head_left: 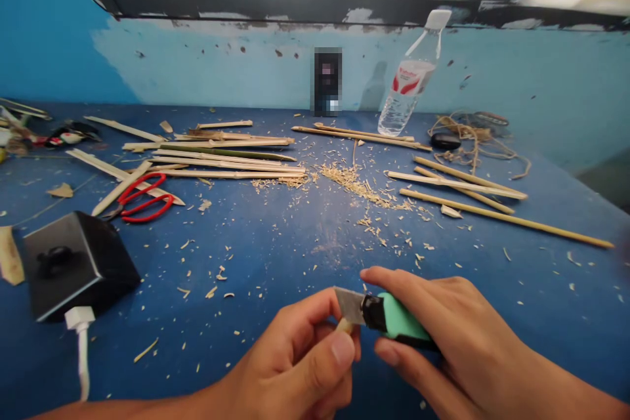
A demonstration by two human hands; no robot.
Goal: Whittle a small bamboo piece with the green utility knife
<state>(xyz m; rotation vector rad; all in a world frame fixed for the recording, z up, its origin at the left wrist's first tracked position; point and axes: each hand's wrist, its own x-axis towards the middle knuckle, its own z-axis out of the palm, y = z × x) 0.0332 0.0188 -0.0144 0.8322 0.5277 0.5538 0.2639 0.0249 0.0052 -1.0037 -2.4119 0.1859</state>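
My left hand [310, 354] is closed around a small pale piece of bamboo [345, 326]; only its tip shows between thumb and fingers. In my right hand [457, 335] is a box cutter [406, 321] with a mint-green handle and a black collar. Its short, wide blade [350, 306] points left and lies at the bamboo tip, close to the left index finger. Whether the edge bites into the bamboo I cannot tell. The right index finger stretches forward above the handle.
Bamboo strips [226, 164] and red-handled scissors [145, 198] lie left; more sticks [506, 216] lie right. Shavings [354, 184] cover the blue table [275, 256]. A black box [79, 269] with a white cable stands left. A water bottle [408, 82] and twine [475, 144] are behind.
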